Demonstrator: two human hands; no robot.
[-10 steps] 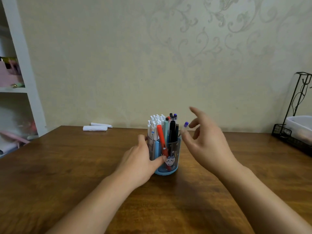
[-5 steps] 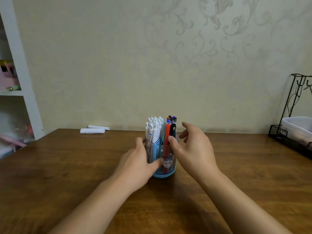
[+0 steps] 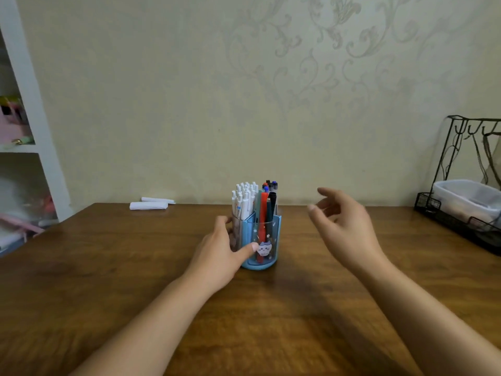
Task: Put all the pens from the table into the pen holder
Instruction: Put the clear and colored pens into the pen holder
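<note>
Pens [image 3: 253, 204] stand upright in the blue pen holder [image 3: 259, 240] at the middle of the wooden table [image 3: 108, 267]. At its 8 o'clock, the left hand [image 3: 219, 252] grasps the holder, thumb across the front. At its 3 o'clock, the right hand [image 3: 344, 226] hovers apart, fingers loose and holding nothing. Rolled white paper [image 3: 149, 204] lies at 11 o'clock; a black wire rack [image 3: 461, 202] at 3.

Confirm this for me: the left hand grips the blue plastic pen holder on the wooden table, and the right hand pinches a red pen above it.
Wrong on one point. In the head view the right hand is open and holds nothing, apart from the blue plastic pen holder; the red pen stands inside it. The left hand does grip the holder on the wooden table.
</note>
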